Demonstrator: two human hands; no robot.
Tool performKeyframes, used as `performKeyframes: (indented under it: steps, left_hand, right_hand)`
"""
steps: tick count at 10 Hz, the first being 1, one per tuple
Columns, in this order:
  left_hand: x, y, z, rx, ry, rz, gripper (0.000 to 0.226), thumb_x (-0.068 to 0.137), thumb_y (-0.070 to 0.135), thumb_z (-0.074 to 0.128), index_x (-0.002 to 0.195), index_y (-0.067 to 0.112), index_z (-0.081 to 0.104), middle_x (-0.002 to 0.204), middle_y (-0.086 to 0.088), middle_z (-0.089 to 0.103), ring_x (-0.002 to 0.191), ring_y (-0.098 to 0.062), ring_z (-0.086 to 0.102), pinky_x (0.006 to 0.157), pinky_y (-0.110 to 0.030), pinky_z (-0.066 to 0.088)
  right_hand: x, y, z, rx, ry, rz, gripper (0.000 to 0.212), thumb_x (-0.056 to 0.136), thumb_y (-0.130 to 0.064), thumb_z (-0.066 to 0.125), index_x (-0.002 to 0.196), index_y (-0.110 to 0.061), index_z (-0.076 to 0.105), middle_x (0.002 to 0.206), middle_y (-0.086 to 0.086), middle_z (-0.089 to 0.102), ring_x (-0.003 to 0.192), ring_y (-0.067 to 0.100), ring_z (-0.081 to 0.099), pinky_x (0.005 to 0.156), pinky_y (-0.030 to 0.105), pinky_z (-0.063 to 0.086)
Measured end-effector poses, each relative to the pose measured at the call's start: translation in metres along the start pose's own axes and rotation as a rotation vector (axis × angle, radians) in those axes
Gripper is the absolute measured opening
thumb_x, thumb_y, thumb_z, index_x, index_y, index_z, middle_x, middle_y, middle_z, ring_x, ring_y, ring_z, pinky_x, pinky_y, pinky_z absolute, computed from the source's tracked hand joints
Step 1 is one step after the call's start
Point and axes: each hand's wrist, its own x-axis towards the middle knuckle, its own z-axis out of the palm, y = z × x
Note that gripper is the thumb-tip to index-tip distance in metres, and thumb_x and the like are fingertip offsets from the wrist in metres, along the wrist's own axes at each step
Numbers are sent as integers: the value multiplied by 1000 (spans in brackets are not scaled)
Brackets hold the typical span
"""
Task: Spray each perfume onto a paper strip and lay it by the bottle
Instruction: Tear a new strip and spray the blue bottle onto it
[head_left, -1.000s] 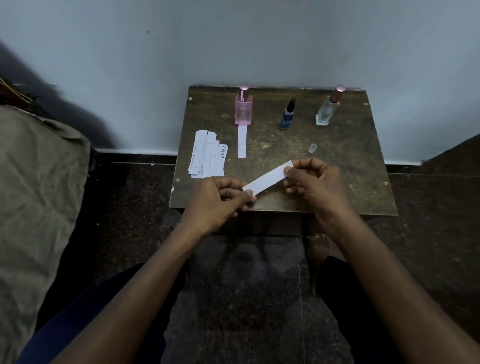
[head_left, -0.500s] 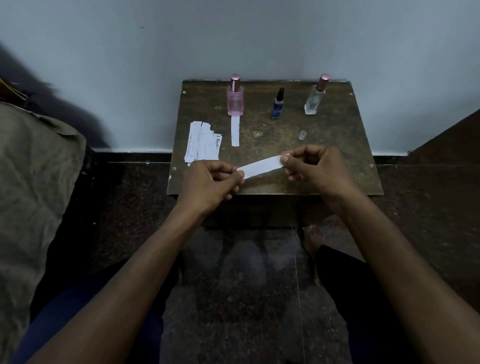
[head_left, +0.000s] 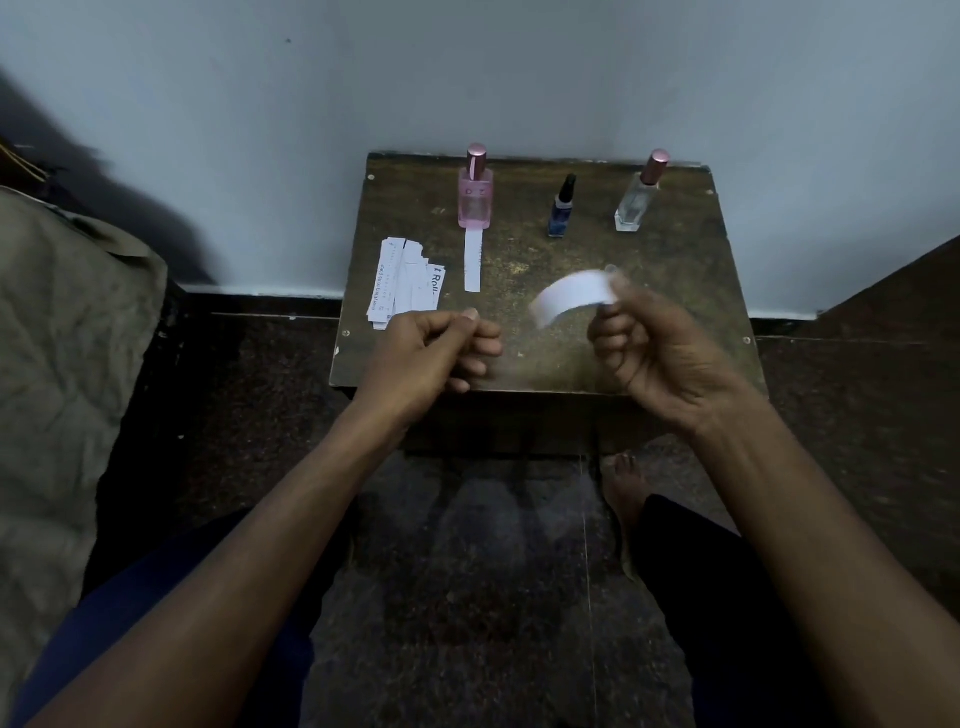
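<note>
Head view, item one: right hand (head_left: 660, 348), fingers curled, thumb and forefinger pinching one end of a white paper strip (head_left: 569, 299). Half a second earlier both hands held this strip stretched flat between them; the left end is now released, and the strip has swung up and rightward, curving free in the air above the table's front half. Strip appears blank, bent in an arc, edges blurred.

Item two: left hand (head_left: 434, 353), fingers loosely curled, thumb tip against the forefinger, holding nothing visible. It hangs over the table's front-left edge, well apart from the strip it gripped before.

Item three: small clear cap (head_left: 611, 269), only just showing at the right hand's fingertips; whether it touches the strip cannot be told.

Item four: small dark wooden table (head_left: 691, 291), set against a pale wall (head_left: 467, 73). Along its back edge stand, left to right, a pink perfume bottle (head_left: 475, 195) with rosy cap, a small blue bottle (head_left: 561, 210) with black top, and a clear bottle (head_left: 638, 200) with rosy cap, slightly tilted in the wide-angle picture.

Item five: one laid strip (head_left: 472, 260), lengthwise, touching the pink bottle's base on its near side.

Item six: stack of spare strips (head_left: 402, 283), printed lettering partly legible, near the table's left edge, beside the laid strip.
</note>
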Motion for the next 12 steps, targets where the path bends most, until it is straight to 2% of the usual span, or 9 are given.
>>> performKeyframes:
  steps: [1, 2, 3, 4, 6, 8, 9, 11, 12]
  left_hand:
    - [4, 2, -3, 87, 52, 93, 28, 112, 29, 56, 103, 17, 80, 90, 1, 82, 71, -6, 71, 60, -20, 55]
    - [3, 1, -7, 365, 85, 245, 17, 107, 26, 65, 105, 20, 80, 89, 11, 81, 77, 2, 72, 67, -9, 50]
    - [-2, 1, -7, 649, 107, 427, 13, 102, 16, 70, 109, 18, 81, 97, 15, 77, 84, 15, 64, 73, 0, 40]
    - [-3, 1, -11, 743, 99, 527, 20, 102, 4, 66, 115, 11, 79, 110, 2, 77, 94, 5, 63, 83, -4, 41]
    - [-6, -13, -6, 1000, -143, 614, 53, 109, 24, 57, 158, 6, 47, 163, -10, 46, 148, -28, 45, 122, -40, 38]
    - [-11, -34, 7, 1253, -179, 547, 77, 111, 61, 19, 172, 16, 3, 181, 1, -8, 166, -15, -9, 135, -48, 10]
    - [-11, -40, 11, 1306, -150, 515, 79, 110, 64, 10, 172, 16, -3, 180, 0, -14, 165, -15, -15, 135, -48, 6]
    - [-10, -42, 13, 1378, -119, 532, 77, 111, 59, 15, 172, 12, 1, 180, -4, -12, 166, -21, -11, 134, -50, 8]
    - [-9, -43, 14, 1387, -119, 524, 77, 111, 59, 13, 172, 13, 0, 180, -4, -13, 166, -20, -13, 134, -51, 8]
  right_hand:
    - [-16, -11, 16, 527, -451, 114, 16, 92, 3, 74, 107, 6, 67, 84, 12, 66, 70, 12, 55, 64, 17, 49]
    - [-16, -3, 21, -64, -329, 197, 14, 84, -3, 85, 90, -1, 72, 73, 6, 67, 60, 10, 61, 55, 15, 51]
    - [-12, 11, 15, -1368, -41, 155, 12, 88, -14, 88, 81, -8, 80, 66, 2, 76, 55, 13, 69, 50, 17, 48]
    - [-17, 16, 14, -1419, -48, 167, 13, 87, -21, 89, 77, -17, 81, 65, 0, 77, 56, 9, 71, 52, 15, 50]
    - [-26, 1, 17, 6, -537, 75, 17, 86, -12, 85, 91, 0, 74, 70, 6, 65, 55, 10, 56, 46, 18, 50]
    - [-19, 21, -1, -1567, -116, 51, 12, 87, -21, 89, 82, -14, 81, 69, -5, 78, 58, 6, 72, 57, 14, 48]
    - [-23, 20, -6, -1448, -248, 29, 9, 88, -25, 89, 83, -20, 83, 71, -8, 78, 62, 2, 71, 59, 12, 49]
    - [-27, 13, 4, -143, -705, 101, 3, 93, -4, 77, 95, -6, 78, 76, 3, 69, 64, 13, 62, 54, 19, 53]
    - [-17, 14, -4, -918, -530, 93, 16, 93, 4, 74, 93, -10, 81, 76, -6, 77, 61, 4, 67, 57, 18, 53]
